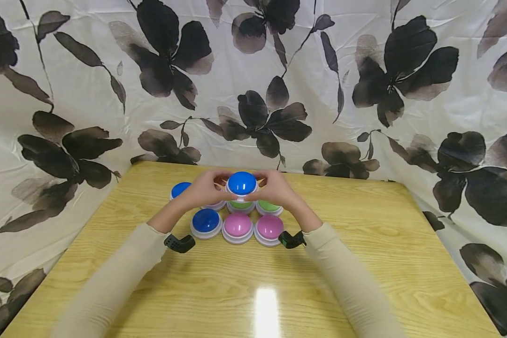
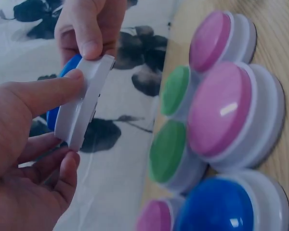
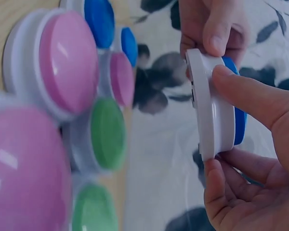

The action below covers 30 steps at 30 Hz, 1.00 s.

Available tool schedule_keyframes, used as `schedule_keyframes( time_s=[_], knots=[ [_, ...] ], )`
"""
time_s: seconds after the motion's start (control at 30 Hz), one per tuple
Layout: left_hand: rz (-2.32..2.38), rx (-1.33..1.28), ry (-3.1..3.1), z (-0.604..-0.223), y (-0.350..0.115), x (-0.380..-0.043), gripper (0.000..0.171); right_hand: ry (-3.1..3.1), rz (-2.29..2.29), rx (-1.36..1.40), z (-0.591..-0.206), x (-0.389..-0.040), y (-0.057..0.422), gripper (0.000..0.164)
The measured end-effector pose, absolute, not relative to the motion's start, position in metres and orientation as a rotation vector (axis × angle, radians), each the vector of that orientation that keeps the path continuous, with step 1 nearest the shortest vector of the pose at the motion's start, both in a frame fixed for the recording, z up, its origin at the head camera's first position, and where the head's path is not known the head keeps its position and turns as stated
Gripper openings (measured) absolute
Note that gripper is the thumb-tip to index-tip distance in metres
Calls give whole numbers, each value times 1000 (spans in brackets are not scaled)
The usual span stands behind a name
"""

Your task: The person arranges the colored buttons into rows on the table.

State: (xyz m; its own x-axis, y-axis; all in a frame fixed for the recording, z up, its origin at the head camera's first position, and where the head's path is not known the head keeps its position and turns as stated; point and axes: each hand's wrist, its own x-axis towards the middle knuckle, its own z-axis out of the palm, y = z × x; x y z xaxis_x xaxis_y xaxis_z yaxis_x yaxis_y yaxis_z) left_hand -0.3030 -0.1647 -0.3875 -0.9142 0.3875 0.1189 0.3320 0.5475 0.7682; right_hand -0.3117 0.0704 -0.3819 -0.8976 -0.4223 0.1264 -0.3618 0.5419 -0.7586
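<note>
A round push button (image 1: pixel 242 183) with a blue dome and white base is held up above the others, at the far side of the table. My left hand (image 1: pixel 200 188) grips its left edge and my right hand (image 1: pixel 280 190) grips its right edge. In the left wrist view the left thumb lies on the white base (image 2: pixel 82 106), with fingers under the rim. The right wrist view shows the right thumb and fingers pinching the same base (image 3: pixel 214 106). Below stand a blue button (image 1: pixel 205 220), two pink buttons (image 1: pixel 238 225) and two green buttons (image 1: pixel 268 205).
Another blue button (image 1: pixel 180 189) stands at the back left, partly behind the left hand. Beside it a further pink button (image 1: pixel 216 206) is mostly hidden. The buttons sit close together on a wooden table (image 1: pixel 363 263). A flowered cloth (image 1: pixel 253 70) hangs behind the table.
</note>
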Motion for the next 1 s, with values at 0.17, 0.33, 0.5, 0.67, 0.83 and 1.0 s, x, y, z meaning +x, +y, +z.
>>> schedule_keyframes(
  time_s=[0.17, 0.33, 0.5, 0.67, 0.83, 1.0],
  knots=[
    [1326, 532, 2732, -396, -200, -290, 72, 2662, -1263, -762, -388, -311, 34, 63],
    [1317, 476, 2770, -406, -230, -281, 73, 2628, -1223, -765, -393, -308, 3, 67],
    [1305, 446, 2786, -409, -256, -271, 74, 2603, -1201, -789, -395, -303, -24, 68],
    [1297, 405, 2797, -414, -278, -264, 74, 2616, -1175, -805, -401, -299, -46, 68],
    [1303, 392, 2796, -421, -299, -260, 76, 2694, -1050, -835, -409, -294, -70, 69],
    [1290, 367, 2785, -428, -314, -254, 74, 2705, -918, -844, -412, -293, -88, 75]
  ],
)
